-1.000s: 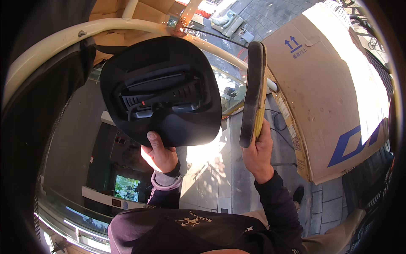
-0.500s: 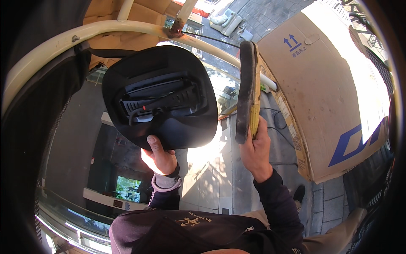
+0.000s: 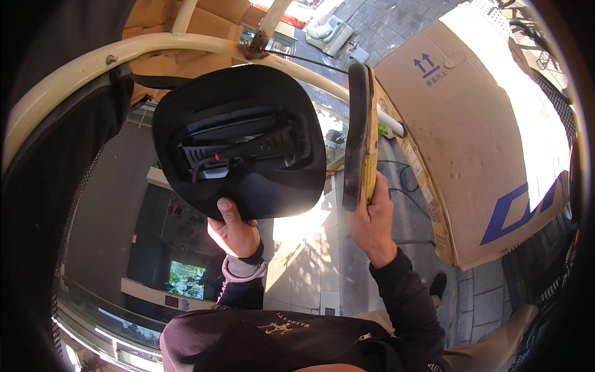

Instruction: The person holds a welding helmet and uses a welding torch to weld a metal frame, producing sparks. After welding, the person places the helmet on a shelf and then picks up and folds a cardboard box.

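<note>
L hand (image 3: pixel 235 232) grips mask (image 3: pixel 263 193) by lower rim, thumb on near face, other fingers mostly hidden. Mask's up front, L of yellow-black tool (image 3: pixel 356 136); R hand (image 3: pixel 374 226) closes round tool's lower end. Mask's prob. light, stiff, smooth; 1 hand at rim should do.

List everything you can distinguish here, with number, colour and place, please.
Shield: one, black, in left hand
Tool: one, yellow and black, in right hand
Thin rod: one, dark, top centre
Pipe frame: one, cream, top
Cardboard box: one, brown, right
Folded sheeting: count unclear, brown, top
Cables: count unclear, dark, beside box
Screen: one, greenish, lower left
Trouser leg: one, tan, lower right
Shoe: one, dark, lower right
Jacket: one, dark purple, bottom
Left hand, right hand: one each, bare, near centre
</note>
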`<state>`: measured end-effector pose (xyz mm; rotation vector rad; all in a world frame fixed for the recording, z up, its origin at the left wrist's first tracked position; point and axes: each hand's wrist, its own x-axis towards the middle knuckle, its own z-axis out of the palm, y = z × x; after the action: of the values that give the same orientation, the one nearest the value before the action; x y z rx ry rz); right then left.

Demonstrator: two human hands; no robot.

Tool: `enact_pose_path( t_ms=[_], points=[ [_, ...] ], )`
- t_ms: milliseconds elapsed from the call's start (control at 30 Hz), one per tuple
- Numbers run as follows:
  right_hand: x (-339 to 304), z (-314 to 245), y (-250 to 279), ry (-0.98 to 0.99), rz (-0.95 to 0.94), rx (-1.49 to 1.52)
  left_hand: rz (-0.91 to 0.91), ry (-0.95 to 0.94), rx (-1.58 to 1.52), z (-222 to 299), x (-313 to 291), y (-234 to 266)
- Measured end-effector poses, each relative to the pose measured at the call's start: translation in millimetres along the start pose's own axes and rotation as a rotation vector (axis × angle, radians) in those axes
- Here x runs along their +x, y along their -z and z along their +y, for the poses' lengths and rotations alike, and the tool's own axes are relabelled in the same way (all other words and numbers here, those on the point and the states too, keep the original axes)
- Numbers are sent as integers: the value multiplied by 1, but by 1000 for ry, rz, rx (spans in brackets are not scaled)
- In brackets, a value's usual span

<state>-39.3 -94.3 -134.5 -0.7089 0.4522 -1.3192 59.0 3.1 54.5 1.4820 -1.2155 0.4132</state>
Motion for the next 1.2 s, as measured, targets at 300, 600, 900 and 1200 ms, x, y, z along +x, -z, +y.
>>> enact_pose_path(
  t_ms=[300, 600, 900, 1200],
  points=[
    [1, 3, -3, 25, 1, -41, -3, -8, -17, 1, 3, -9],
    [4, 4, -4, 18, 8, -19, -72, -47, -21, -6, 2, -9],
    [6, -7, 5, 252, 49, -188, -38, -26, -62, -1, 3, -15],
    [-5, 18, 9, -137, -14, 427, -75, -38, -130, -18, 1, 9]
  ],
)
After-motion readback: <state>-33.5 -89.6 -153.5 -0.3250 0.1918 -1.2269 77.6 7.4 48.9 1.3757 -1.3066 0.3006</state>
